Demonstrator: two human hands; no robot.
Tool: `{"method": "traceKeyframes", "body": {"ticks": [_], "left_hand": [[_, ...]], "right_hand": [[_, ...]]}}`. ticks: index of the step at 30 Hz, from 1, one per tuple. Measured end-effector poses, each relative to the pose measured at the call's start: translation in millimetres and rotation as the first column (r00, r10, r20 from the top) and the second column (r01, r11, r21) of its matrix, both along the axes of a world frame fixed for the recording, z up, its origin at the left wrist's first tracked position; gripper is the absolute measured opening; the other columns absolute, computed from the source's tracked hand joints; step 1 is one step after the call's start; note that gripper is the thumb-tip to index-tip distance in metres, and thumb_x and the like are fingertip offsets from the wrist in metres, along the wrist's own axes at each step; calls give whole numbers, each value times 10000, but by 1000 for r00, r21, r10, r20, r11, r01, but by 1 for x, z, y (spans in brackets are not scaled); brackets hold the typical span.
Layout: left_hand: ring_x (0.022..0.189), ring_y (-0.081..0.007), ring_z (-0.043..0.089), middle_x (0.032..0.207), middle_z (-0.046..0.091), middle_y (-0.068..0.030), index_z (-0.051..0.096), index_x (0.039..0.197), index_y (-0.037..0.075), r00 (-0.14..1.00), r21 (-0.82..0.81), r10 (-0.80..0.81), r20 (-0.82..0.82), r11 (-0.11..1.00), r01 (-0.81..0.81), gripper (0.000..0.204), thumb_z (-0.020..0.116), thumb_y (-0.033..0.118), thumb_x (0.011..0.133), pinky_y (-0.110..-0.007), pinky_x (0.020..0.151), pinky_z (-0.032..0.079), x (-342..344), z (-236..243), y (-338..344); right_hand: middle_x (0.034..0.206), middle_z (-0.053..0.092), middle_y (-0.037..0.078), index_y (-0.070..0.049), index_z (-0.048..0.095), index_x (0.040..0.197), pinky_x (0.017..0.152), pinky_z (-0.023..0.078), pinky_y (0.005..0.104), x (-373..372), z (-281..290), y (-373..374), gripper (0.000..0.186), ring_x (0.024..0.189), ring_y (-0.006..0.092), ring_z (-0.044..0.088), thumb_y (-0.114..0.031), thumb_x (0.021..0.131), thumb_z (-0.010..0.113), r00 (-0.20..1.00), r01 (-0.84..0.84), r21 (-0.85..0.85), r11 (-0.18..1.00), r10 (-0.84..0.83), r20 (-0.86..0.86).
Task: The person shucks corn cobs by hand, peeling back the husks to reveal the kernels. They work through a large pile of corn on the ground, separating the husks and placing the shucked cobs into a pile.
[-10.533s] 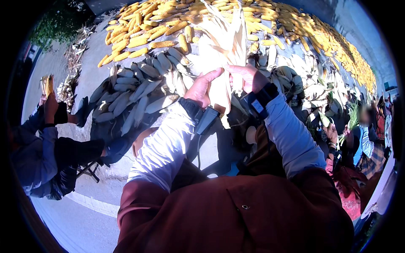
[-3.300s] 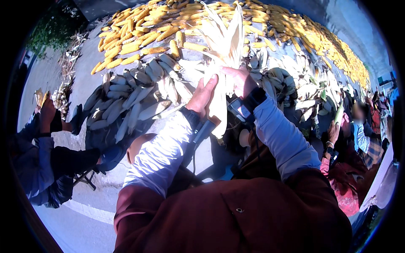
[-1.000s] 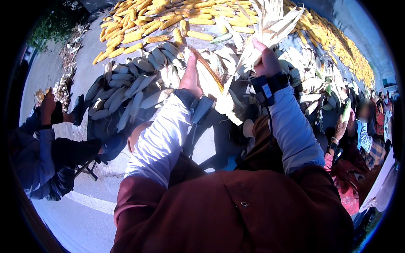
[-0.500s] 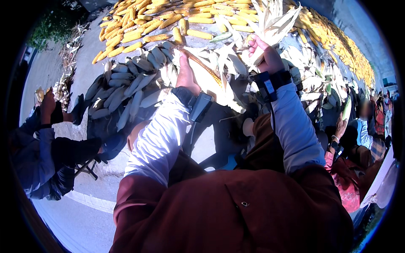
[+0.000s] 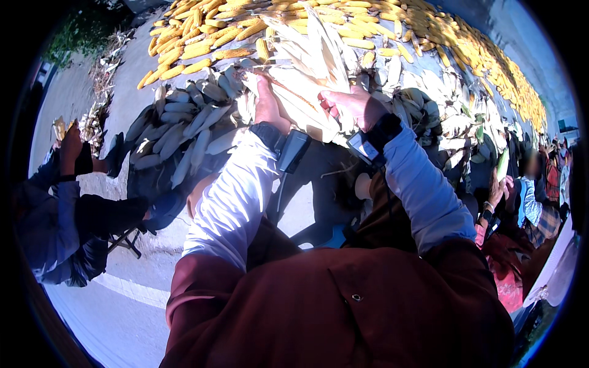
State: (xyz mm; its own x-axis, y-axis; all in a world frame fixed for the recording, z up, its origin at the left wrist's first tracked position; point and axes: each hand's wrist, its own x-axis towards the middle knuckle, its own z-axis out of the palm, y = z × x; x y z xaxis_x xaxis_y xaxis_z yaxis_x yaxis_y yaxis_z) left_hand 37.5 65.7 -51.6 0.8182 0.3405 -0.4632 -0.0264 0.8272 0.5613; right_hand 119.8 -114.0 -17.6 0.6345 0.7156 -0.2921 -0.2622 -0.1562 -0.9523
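In the head view my left hand [image 5: 271, 110] grips the left side of a partly opened corn ear [image 5: 294, 93]; a narrow line of orange kernels shows between its pale husks. My right hand [image 5: 357, 105] is closed at the ear's right side, thumb and fingers on the pale husk [image 5: 310, 43] that fans upward above it; exactly which leaves are pinched is hard to make out in the glare. Piles of unhusked ears [image 5: 193, 119] lie just beyond my hands.
Husked yellow cobs [image 5: 202, 49] cover the ground farther away. A co-worker on a folding stool at left [image 5: 49, 227] holds an ear [image 5: 59, 127]. People [image 5: 515, 245] sit at right, one hand raising an ear [image 5: 503, 164]. My feet and a shadow lie below my hands.
Since half a second ago my right hand has come down and inward to the ear, bringing the raised husks leftward. My left hand stays nearly in place.
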Motion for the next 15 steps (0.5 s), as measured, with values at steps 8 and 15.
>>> {"method": "traceKeyframes", "body": {"ticks": [8, 15], "left_hand": [[1020, -305, 559, 1165, 519, -163, 375, 1248, 9, 984, -84, -39, 174, 995, 55, 614, 342, 520, 910, -426, 825, 494, 5, -10, 3], [1009, -307, 554, 1174, 518, -150, 399, 1248, 46, 976, 20, -100, 195, 995, 98, 663, 310, 592, 883, -436, 823, 479, 2, -17, 1]], "right_hand": [[863, 637, 83, 48, 591, 1014, 647, 465, 242, -17, 7, 5, 368, 714, 115, 576, -144, 727, 715, 996, -5, -73, 997, 11, 83], [905, 630, 47, 39, 585, 1056, 708, 464, 235, -15, -5, 9, 290, 767, 99, 575, -61, 789, 642, 983, 11, -167, 986, 20, 185]]}}
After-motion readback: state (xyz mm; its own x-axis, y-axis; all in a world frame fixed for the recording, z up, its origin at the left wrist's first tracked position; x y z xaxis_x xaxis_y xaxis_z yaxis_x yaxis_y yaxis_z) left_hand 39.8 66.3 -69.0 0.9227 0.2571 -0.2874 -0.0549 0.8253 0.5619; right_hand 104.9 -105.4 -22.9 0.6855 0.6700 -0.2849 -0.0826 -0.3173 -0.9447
